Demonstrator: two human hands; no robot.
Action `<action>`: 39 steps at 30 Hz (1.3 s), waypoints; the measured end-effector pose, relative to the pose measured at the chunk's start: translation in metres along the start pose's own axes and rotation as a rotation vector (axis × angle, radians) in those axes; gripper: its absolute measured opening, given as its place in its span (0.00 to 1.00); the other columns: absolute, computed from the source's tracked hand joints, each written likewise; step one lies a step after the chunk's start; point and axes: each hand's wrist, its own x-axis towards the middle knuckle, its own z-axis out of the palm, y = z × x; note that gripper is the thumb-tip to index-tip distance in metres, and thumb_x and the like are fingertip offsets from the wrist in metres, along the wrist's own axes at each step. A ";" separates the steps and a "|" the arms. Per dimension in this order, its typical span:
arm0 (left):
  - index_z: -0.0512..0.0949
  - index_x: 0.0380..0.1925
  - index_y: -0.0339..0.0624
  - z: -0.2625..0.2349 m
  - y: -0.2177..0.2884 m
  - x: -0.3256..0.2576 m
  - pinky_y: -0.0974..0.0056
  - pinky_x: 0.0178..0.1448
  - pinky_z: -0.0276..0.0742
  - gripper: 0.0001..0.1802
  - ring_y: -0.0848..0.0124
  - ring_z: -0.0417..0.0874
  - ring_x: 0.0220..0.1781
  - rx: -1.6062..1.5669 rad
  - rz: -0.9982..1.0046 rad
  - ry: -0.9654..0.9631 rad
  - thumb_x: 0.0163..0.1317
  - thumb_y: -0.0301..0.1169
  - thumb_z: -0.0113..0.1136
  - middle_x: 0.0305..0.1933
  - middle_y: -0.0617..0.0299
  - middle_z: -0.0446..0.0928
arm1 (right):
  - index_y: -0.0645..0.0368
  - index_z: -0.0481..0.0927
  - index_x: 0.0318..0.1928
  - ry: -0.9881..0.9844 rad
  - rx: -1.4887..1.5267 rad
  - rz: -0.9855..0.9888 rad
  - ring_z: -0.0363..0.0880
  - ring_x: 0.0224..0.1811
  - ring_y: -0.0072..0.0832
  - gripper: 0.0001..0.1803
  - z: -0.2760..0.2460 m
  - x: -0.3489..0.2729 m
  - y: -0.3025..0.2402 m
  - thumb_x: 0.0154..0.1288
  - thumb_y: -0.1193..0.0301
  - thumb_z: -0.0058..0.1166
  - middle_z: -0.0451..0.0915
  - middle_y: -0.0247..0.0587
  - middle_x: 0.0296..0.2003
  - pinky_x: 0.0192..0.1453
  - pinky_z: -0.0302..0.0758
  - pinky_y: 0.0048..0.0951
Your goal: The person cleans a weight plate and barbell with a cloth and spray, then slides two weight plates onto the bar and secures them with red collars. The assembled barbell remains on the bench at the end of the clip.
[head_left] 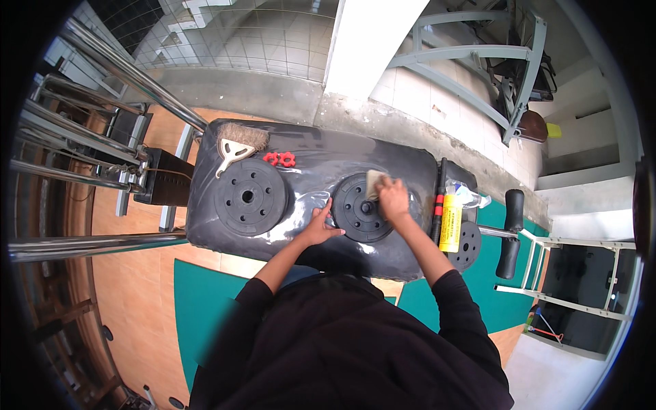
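A round black weight plate [348, 220] with a ring of holes lies flat on a black padded bench [314, 147]. My right hand [393, 199] is closed on a beige cloth or sponge [374, 184] pressed against the plate's upper right part; which of the two it is I cannot tell. At the plate's left edge rests my left hand [320, 227], its thumb and fingers spread and holding nothing. A second weight plate [232, 205] lies further left on the bench. Above that are a brush [238, 147] with brown bristles and two red star-shaped collars [280, 159].
Along the bench's right end lie a black-and-red bar [438, 205], a yellow bottle [450, 222] and a clear plastic bottle [468, 196]. Another plate [466, 244] is beside them. Chrome bars [137, 68] rise at left; foam rollers [512, 212] stick out at right.
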 end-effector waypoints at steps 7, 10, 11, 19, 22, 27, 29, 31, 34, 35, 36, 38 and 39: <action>0.36 0.72 0.54 0.002 0.009 -0.005 0.67 0.48 0.81 0.64 0.73 0.76 0.38 0.044 -0.042 -0.006 0.44 0.30 0.76 0.48 0.55 0.52 | 0.52 0.74 0.57 0.022 0.065 0.164 0.74 0.47 0.43 0.23 0.014 -0.003 -0.009 0.59 0.74 0.46 0.67 0.44 0.63 0.46 0.79 0.34; 0.34 0.72 0.53 0.002 0.012 -0.004 0.68 0.49 0.81 0.65 0.72 0.77 0.38 -0.039 -0.056 -0.032 0.44 0.27 0.75 0.49 0.55 0.52 | 0.56 0.71 0.59 0.198 0.098 -0.007 0.73 0.53 0.47 0.24 0.039 -0.016 -0.060 0.60 0.73 0.45 0.68 0.48 0.62 0.46 0.79 0.36; 0.34 0.72 0.54 -0.002 0.006 -0.003 0.68 0.50 0.81 0.64 0.71 0.78 0.40 -0.005 -0.051 -0.030 0.45 0.26 0.74 0.50 0.55 0.52 | 0.56 0.72 0.58 0.160 0.209 -0.034 0.74 0.52 0.47 0.23 0.014 -0.021 -0.085 0.59 0.72 0.45 0.69 0.48 0.60 0.45 0.80 0.36; 0.43 0.72 0.51 0.003 0.016 -0.014 0.66 0.48 0.81 0.54 0.66 0.81 0.46 -0.068 -0.009 0.028 0.51 0.21 0.68 0.54 0.54 0.54 | 0.53 0.77 0.52 -0.228 0.966 -0.006 0.77 0.48 0.50 0.25 -0.032 -0.062 -0.005 0.49 0.81 0.48 0.78 0.52 0.47 0.52 0.74 0.41; 0.45 0.72 0.49 0.000 0.013 -0.019 0.63 0.50 0.79 0.46 0.64 0.81 0.47 -0.153 -0.052 0.045 0.59 0.27 0.61 0.57 0.54 0.57 | 0.52 0.71 0.58 -0.008 0.913 0.113 0.75 0.51 0.52 0.30 -0.045 -0.029 0.045 0.51 0.81 0.45 0.77 0.56 0.48 0.55 0.73 0.44; 0.46 0.71 0.41 0.000 0.024 -0.024 0.56 0.62 0.69 0.35 0.57 0.74 0.57 -0.512 -0.235 -0.001 0.71 0.50 0.37 0.70 0.56 0.53 | 0.53 0.65 0.64 -0.106 0.444 0.205 0.63 0.63 0.56 0.33 -0.033 0.014 0.019 0.54 0.82 0.44 0.57 0.54 0.67 0.67 0.60 0.58; 0.46 0.70 0.37 0.007 0.037 -0.025 0.54 0.66 0.64 0.39 0.51 0.68 0.62 -0.537 -0.272 0.027 0.71 0.55 0.31 0.73 0.56 0.48 | 0.49 0.61 0.67 -0.059 0.316 0.155 0.55 0.65 0.68 0.35 0.022 0.008 -0.022 0.56 0.80 0.46 0.54 0.48 0.70 0.67 0.57 0.60; 0.45 0.70 0.37 0.007 0.039 -0.024 0.54 0.67 0.63 0.40 0.50 0.67 0.62 -0.623 -0.292 0.075 0.70 0.55 0.32 0.72 0.55 0.48 | 0.48 0.65 0.66 0.024 0.304 0.034 0.56 0.66 0.64 0.33 0.022 -0.010 -0.043 0.58 0.80 0.42 0.54 0.45 0.70 0.67 0.58 0.57; 0.45 0.70 0.36 0.009 0.023 -0.023 0.55 0.68 0.61 0.42 0.49 0.67 0.61 -0.674 -0.243 0.118 0.69 0.58 0.33 0.74 0.55 0.46 | 0.46 0.68 0.64 0.105 0.329 -0.203 0.58 0.67 0.58 0.29 0.026 -0.059 -0.075 0.59 0.75 0.45 0.58 0.41 0.69 0.68 0.58 0.55; 0.45 0.70 0.36 0.009 0.024 -0.023 0.55 0.68 0.62 0.42 0.49 0.67 0.61 -0.678 -0.246 0.113 0.69 0.58 0.33 0.74 0.55 0.46 | 0.46 0.69 0.63 0.104 0.370 -0.240 0.58 0.67 0.56 0.29 0.023 -0.073 -0.079 0.59 0.75 0.46 0.59 0.39 0.68 0.68 0.58 0.53; 0.45 0.70 0.35 0.009 0.026 -0.021 0.55 0.68 0.62 0.42 0.50 0.67 0.61 -0.682 -0.249 0.106 0.69 0.58 0.33 0.74 0.55 0.45 | 0.45 0.70 0.62 0.084 0.383 -0.286 0.59 0.67 0.54 0.28 0.021 -0.081 -0.074 0.59 0.75 0.46 0.60 0.38 0.68 0.68 0.59 0.52; 0.45 0.70 0.34 0.011 0.031 -0.022 0.56 0.67 0.63 0.43 0.51 0.69 0.60 -0.666 -0.270 0.130 0.69 0.58 0.33 0.74 0.55 0.46 | 0.45 0.72 0.60 0.045 0.410 -0.377 0.59 0.68 0.51 0.28 0.012 -0.097 -0.054 0.58 0.77 0.47 0.61 0.36 0.67 0.68 0.61 0.49; 0.44 0.70 0.34 0.010 0.032 -0.024 0.55 0.67 0.63 0.43 0.51 0.69 0.60 -0.625 -0.284 0.126 0.69 0.58 0.33 0.74 0.55 0.45 | 0.45 0.72 0.59 -0.005 0.429 -0.414 0.60 0.67 0.50 0.27 0.012 -0.106 -0.046 0.58 0.76 0.47 0.62 0.36 0.67 0.67 0.62 0.48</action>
